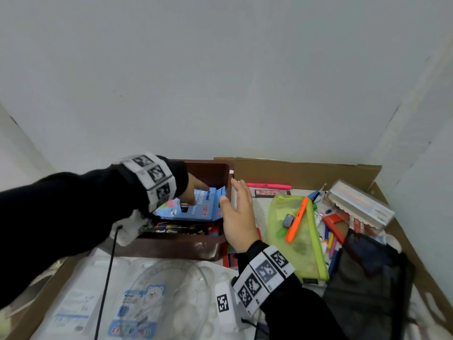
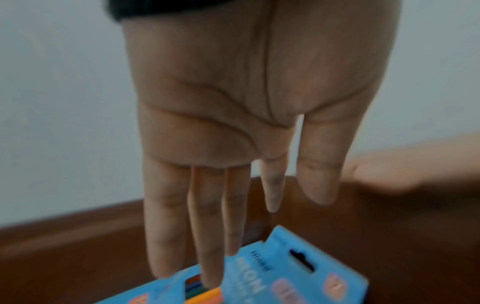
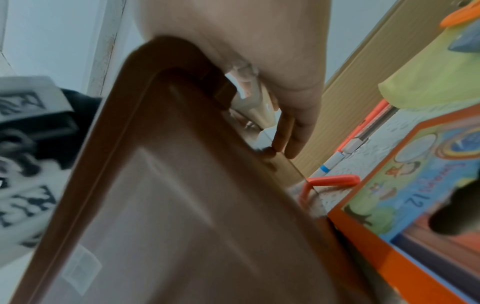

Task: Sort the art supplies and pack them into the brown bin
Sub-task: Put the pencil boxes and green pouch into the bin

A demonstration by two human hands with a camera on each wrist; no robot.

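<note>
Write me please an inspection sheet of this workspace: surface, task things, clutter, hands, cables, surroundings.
Surface: cardboard tray lined with white sheets.
Job's things: brown bin holds a blue pen box on top of a dark box. Still outside, to its right: green zip pouch with an orange highlighter lying on it, pink highlighter, loose pens, black mesh pouch.
Clutter: clear plastic packaging in front of the bin.
Hands: left hand straight-fingered, touching the blue pen box; right hand open against the bin's right wall.
Cables: black cord hanging from the left wrist.
Surroundings: plain grey wall.
</note>
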